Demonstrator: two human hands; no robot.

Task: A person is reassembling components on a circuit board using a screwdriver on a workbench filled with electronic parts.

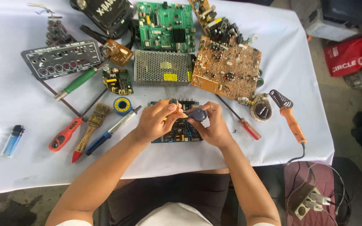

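Note:
My left hand (158, 121) and my right hand (210, 125) meet over a dark blue circuit board (177, 134) lying on the white-covered table (21, 163). Between thumb and fingers, my left hand pinches a small round dark part (173, 101). My right hand grips a rounded grey-blue tool handle (197, 114) whose tip points toward the left fingers. The hands hide the spot where tip and part meet.
Behind the hands lie a perforated metal box (163, 68), a brown circuit board (227, 69) and a green board (165, 26). A solder reel (122, 105), brush (94, 121), red screwdrivers (65, 136) and lighter (12, 140) lie left; a soldering iron (292, 119) lies right.

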